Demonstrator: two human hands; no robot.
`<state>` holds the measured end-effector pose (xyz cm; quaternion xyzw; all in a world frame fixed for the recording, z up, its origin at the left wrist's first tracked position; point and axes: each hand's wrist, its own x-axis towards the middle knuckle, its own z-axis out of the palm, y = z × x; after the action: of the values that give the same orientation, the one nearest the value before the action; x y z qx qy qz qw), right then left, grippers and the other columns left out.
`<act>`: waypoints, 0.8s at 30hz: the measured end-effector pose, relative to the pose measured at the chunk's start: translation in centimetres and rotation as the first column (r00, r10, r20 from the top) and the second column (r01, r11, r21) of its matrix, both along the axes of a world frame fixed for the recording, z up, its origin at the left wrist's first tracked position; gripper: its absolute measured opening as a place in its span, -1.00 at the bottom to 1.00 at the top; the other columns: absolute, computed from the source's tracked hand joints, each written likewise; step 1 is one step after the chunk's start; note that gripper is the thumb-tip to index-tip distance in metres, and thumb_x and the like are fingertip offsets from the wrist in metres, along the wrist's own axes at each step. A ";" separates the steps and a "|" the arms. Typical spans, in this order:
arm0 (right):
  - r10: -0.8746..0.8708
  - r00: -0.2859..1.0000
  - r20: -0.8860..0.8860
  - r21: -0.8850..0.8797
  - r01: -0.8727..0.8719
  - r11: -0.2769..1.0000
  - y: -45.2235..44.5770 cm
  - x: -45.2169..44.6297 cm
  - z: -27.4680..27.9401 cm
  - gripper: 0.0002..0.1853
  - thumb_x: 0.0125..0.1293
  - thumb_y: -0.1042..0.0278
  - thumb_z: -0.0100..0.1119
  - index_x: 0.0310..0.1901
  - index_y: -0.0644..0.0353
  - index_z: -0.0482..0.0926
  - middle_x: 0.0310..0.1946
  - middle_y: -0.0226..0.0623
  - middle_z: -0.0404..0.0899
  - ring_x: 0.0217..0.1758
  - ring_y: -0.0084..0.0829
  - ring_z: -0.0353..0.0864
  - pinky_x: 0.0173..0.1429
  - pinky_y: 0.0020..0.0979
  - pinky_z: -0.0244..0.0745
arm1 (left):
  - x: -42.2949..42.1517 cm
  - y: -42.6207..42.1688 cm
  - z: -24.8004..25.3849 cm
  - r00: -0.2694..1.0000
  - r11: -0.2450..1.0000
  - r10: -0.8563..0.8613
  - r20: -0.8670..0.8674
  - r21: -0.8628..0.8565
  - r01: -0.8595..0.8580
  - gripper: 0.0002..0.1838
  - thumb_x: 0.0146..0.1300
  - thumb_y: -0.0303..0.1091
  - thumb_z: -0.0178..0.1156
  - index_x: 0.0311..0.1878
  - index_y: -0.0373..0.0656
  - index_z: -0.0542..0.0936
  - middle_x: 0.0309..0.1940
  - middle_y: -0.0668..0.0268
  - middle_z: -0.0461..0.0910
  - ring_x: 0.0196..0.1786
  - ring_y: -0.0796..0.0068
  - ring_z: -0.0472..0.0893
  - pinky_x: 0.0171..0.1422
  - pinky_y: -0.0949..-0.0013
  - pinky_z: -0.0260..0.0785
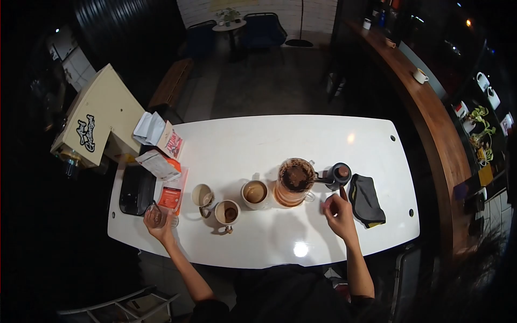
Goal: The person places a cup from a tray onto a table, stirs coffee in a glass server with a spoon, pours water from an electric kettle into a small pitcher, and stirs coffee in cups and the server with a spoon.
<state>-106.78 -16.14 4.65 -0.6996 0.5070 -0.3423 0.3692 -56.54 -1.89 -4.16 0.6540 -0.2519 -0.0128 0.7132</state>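
On the left of the white table, my left hand (158, 225) is wrapped round a small clear glass (156, 215). My right hand (339, 216) is closed in a pinch near a thin dark handle, below the dark kettle (339, 175); what the fingers hold is too small to make out. A glass coffee maker (291, 198) with dark wet grounds (297, 175) in its top stands left of the kettle, whose spout points at it. Between my hands stand a mug with brown liquid (255, 192), a mug with dark residue (227, 212) and a pale cup (203, 195).
A folded grey cloth (367, 200) lies right of the kettle on the white table (237, 140). Coffee bags (171, 141) and a black device (137, 188) are at the left, by a cream machine (102, 116). A wooden counter (431, 129) runs along the right.
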 end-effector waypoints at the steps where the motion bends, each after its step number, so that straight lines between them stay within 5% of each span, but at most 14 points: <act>1: -0.070 0.997 0.018 -0.122 0.072 0.990 -0.2 -0.4 -0.3 -0.83 0.35 0.50 0.25 -0.35 0.27 0.45 -0.60 -0.49 0.41 -0.53 -0.74 0.35 -0.45 -0.60 0.27 | 0.0 0.0 0.2 1.000 1.000 0.003 0.001 0.018 -0.003 -0.11 -0.17 -0.68 0.57 0.28 -0.16 0.33 0.21 0.18 0.41 0.28 0.28 0.44 0.39 0.23 0.43; 5: -0.265 0.950 0.167 -0.113 0.285 0.952 -0.6 -1.1 0.0 -0.85 0.35 0.46 0.27 -0.28 0.34 0.51 -0.59 -0.40 0.43 -0.52 -0.67 0.37 -0.41 -0.50 0.34 | -0.7 0.5 1.2 0.999 0.997 -0.008 -0.046 0.075 0.012 -0.08 -0.12 -0.63 0.57 0.33 -0.14 0.29 0.25 0.18 0.38 0.33 0.29 0.40 0.43 0.21 0.38; 15: -0.087 0.975 0.202 -0.125 0.114 0.986 -2.1 0.4 3.2 -0.69 0.33 0.46 0.30 0.07 0.31 0.53 -0.45 -0.47 0.46 -0.41 -0.69 0.43 -0.33 -0.59 0.37 | -0.2 5.4 0.6 0.996 0.989 -0.032 -0.083 0.140 0.043 0.01 -0.09 -0.59 0.57 0.43 -0.13 0.20 0.35 0.13 0.28 0.40 0.23 0.34 0.42 0.20 0.31; 17: -0.067 0.971 0.228 -0.145 0.102 0.984 -2.2 0.9 3.2 -0.67 0.33 0.46 0.30 0.09 0.31 0.53 -0.44 -0.46 0.47 -0.41 -0.69 0.43 -0.32 -0.59 0.37 | 1.3 8.8 -0.2 0.987 0.913 0.036 -0.153 0.407 0.030 -0.18 0.01 -0.55 0.52 0.36 -0.17 0.33 0.22 0.09 0.48 0.27 0.32 0.47 0.35 0.21 0.37; 18: -0.044 0.966 0.255 -0.167 0.089 0.982 -2.3 1.1 3.3 -0.66 0.34 0.46 0.30 0.11 0.30 0.54 -0.43 -0.46 0.48 -0.40 -0.69 0.44 -0.32 -0.60 0.37 | 0.6 9.3 1.7 0.987 0.913 0.034 -0.157 0.407 0.033 -0.18 0.01 -0.55 0.52 0.36 -0.17 0.33 0.22 0.09 0.48 0.27 0.32 0.47 0.35 0.21 0.37; 20: -0.060 0.970 0.236 -0.162 0.101 0.982 -2.6 1.4 3.5 -0.67 0.34 0.45 0.30 0.11 0.31 0.56 -0.44 -0.46 0.49 -0.42 -0.70 0.44 -0.32 -0.60 0.37 | -2.0 11.0 8.3 0.952 0.664 -0.166 -0.257 0.684 0.301 -0.34 0.09 -0.55 0.45 0.28 -0.26 0.42 -0.05 0.12 0.64 0.02 0.41 0.61 0.21 0.36 0.44; 21: -0.072 0.973 0.221 -0.157 0.109 0.982 -2.6 1.5 3.6 -0.68 0.35 0.45 0.29 0.10 0.32 0.57 -0.46 -0.47 0.50 -0.43 -0.71 0.44 -0.33 -0.61 0.37 | -3.3 10.9 10.1 0.952 0.665 -0.159 -0.260 0.684 0.298 -0.34 0.09 -0.55 0.45 0.28 -0.26 0.42 -0.05 0.12 0.64 0.02 0.41 0.61 0.21 0.36 0.44; 23: -0.080 0.963 0.257 -0.075 0.102 0.992 -2.9 1.6 2.9 -0.70 0.37 0.44 0.27 0.09 0.33 0.59 -0.47 -0.47 0.52 -0.45 -0.71 0.45 -0.34 -0.61 0.37 | -5.9 9.4 13.2 0.735 0.632 -0.540 -0.410 0.380 0.676 -0.49 0.12 -0.59 0.39 0.17 -0.33 0.51 -0.25 0.22 0.69 -0.16 0.49 0.66 0.06 0.48 0.46; 24: -0.101 0.951 0.293 0.007 0.104 0.995 -3.0 1.8 2.7 -0.72 0.39 0.43 0.26 0.08 0.34 0.61 -0.49 -0.47 0.54 -0.46 -0.72 0.45 -0.35 -0.61 0.37 | -6.7 8.2 14.0 0.678 0.543 -0.626 -0.386 0.409 0.734 -0.54 0.12 -0.64 0.36 0.12 -0.35 0.54 -0.20 0.21 0.68 -0.13 0.53 0.65 0.02 0.48 0.50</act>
<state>-105.01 -19.17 7.35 -0.6155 0.4809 -0.4631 0.4190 -63.23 6.35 9.89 0.6693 -0.4018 -0.4225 0.4605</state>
